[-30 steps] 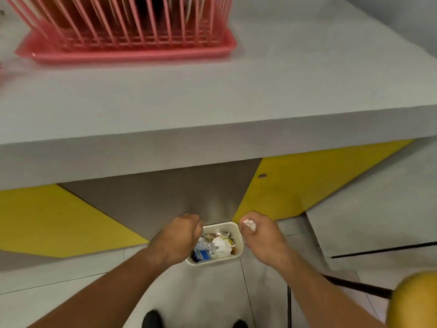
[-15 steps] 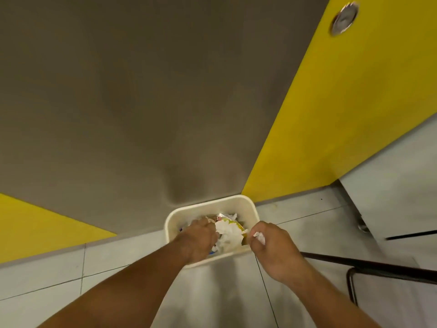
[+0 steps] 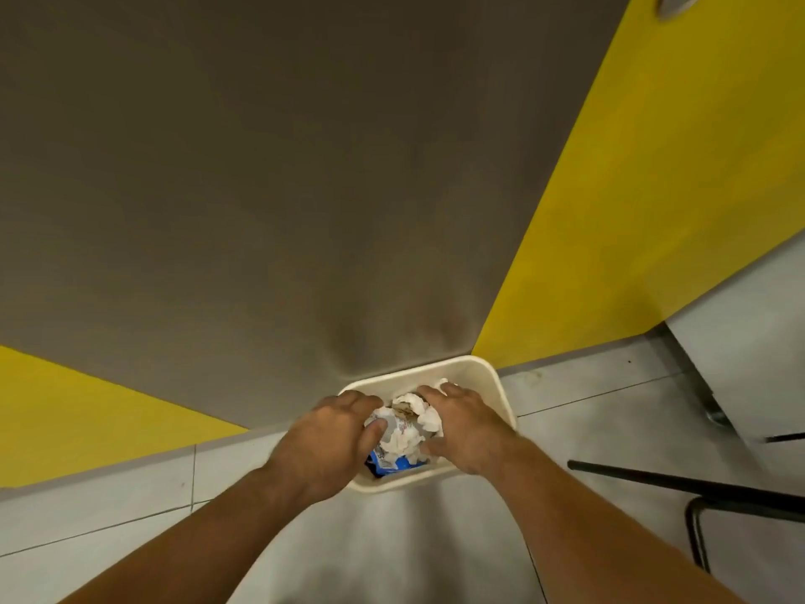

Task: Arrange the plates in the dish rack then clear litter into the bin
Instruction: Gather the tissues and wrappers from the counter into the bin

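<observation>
Bin [image 3: 494,379] on the floor [image 3: 130,507], far side against the foot of the wall panel [image 3: 305,189]. Litter [image 3: 409,429] lies in the bin. Left hand [image 3: 331,438] rests on the litter's left side, right hand [image 3: 468,429] on its right. Tubular frame [image 3: 705,488] on the floor, right of the bin and apart from it.

No text can be read for sure. A blue and white packet [image 3: 390,463] in the bin [image 3: 496,385] carries dark print, but the letters are too blurred. A white wrapper [image 3: 403,426] beside it shows a small reddish mark, also unreadable.
</observation>
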Available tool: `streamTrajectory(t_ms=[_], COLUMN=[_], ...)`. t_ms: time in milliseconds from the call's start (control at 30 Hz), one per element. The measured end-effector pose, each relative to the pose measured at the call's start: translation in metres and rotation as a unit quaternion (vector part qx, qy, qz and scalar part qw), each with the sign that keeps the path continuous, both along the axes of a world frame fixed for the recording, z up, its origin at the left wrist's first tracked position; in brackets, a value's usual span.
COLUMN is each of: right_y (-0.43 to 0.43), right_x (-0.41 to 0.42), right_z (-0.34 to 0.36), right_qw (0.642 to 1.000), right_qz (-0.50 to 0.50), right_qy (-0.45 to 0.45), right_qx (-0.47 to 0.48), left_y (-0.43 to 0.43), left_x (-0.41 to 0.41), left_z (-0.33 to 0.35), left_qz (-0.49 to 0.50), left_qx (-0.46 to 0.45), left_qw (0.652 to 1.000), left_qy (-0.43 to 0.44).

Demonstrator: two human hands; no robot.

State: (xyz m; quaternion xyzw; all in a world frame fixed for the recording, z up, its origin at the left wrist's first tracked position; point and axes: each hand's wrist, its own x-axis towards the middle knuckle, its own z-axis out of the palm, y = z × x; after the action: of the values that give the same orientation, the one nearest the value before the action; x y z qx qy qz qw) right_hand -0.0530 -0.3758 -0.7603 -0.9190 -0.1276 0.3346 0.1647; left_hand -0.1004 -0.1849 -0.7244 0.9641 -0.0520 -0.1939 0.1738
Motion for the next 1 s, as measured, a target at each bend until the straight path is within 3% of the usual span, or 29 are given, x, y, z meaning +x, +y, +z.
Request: streamTrajectory(t_ms=[233,633,800,1000], right_y=[-0.022,-0.013,0.005,0.048], right_x=[-0.016,-0.026,-0.024,-0.034], right_z=[0.164,0.506,0.593,0.634], right_qw=[0.996,0.978,0.965,0.954], right_qz=[-0.018,0.038,0.055,0.063], right_qy=[-0.073,-0.157,-0.203,-0.239], right_qx=[0.053,0.131,0.154,0.167], left_y=[0.009,0.004,0.031,0.073], left_x=[-0.019,-0.047,-0.056,-0.068], left_z=[0.143,0.472,0.544,0.578], left_qz=[-0.008,0.002,0.043,0.084], left_qx=[-0.021,-0.025,-0.032,-0.057], left_qw=[1.0,0.989,0.981,0.967], left_qy=[-0.009,-0.143,-0.187,-0.233])
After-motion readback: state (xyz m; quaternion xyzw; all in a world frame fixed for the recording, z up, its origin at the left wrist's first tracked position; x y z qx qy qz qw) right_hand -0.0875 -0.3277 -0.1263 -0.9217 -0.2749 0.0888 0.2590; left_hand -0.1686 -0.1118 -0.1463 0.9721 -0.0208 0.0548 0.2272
